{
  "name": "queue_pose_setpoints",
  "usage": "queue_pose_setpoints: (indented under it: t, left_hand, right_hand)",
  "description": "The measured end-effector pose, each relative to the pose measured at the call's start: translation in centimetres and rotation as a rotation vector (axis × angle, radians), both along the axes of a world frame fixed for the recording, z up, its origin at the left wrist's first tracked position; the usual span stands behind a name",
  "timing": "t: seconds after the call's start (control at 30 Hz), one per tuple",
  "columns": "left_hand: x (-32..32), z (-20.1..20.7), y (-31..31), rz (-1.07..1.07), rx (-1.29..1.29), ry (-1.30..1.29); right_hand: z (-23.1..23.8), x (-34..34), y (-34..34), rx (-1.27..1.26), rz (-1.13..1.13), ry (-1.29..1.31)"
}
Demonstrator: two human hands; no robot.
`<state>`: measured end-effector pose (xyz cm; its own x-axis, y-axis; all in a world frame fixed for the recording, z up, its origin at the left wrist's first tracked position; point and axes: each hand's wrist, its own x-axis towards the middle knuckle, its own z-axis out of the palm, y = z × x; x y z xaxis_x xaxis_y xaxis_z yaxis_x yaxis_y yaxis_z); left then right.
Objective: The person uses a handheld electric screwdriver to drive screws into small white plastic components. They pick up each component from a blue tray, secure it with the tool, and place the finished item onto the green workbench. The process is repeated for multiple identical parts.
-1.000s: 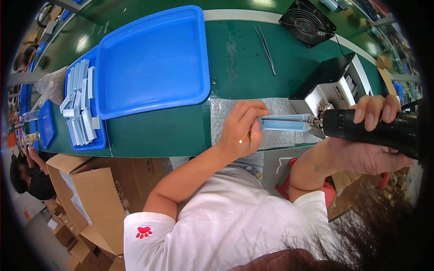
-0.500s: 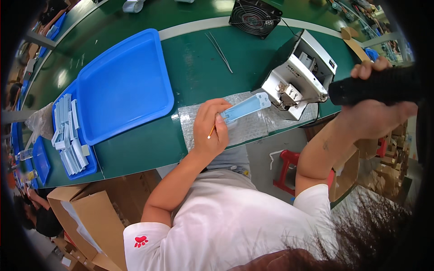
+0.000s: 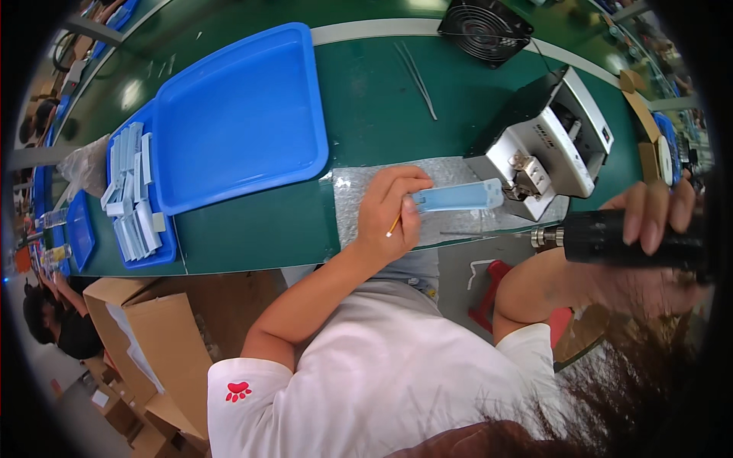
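My left hand (image 3: 389,210) grips one end of a light blue plastic housing (image 3: 462,196), held over the bubble wrap near the table's front edge. A short orange wire with a white tip (image 3: 392,227) sticks out beside my thumb. At the right, my right hand (image 3: 658,216) is wrapped round a black electric screwdriver (image 3: 599,235). Its thin bit points left, below the housing and apart from it. Whether a screw sits on the bit tip is too small to tell. Beyond the screwdriver stands a silver and black screw feeder (image 3: 546,133).
A big blue tray (image 3: 317,114) overlaps another blue tray holding several light blue housings (image 3: 134,191). Tweezers (image 3: 417,80) and a black fan (image 3: 486,32) lie farther back. Bubble wrap (image 3: 355,202) covers the front edge. An open cardboard box (image 3: 172,336) stands below left; a person works at far left.
The screwdriver has moved away from the screw feeder toward me, and its bit now shows pointing left. The housing has turned nearer to level. The whole view has shifted.
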<state>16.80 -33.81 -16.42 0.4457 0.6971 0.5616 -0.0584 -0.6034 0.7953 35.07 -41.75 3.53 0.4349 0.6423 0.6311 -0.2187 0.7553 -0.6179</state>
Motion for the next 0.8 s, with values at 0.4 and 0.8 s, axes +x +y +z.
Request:
queue_pose_setpoints:
  t: [0.4, 0.8]
  left_hand:
    - [-0.3, 0.2, 0.0, -0.007, -0.048, -0.031]
    - [-0.2, 0.2, 0.2, -0.014, -0.016, -0.019]
  right_hand:
    - [-2.5, -0.2, 2.1, -0.036, -0.221, -0.089]
    - [-1.9, -2.4, 3.1, 0.011, -0.003, -0.058]
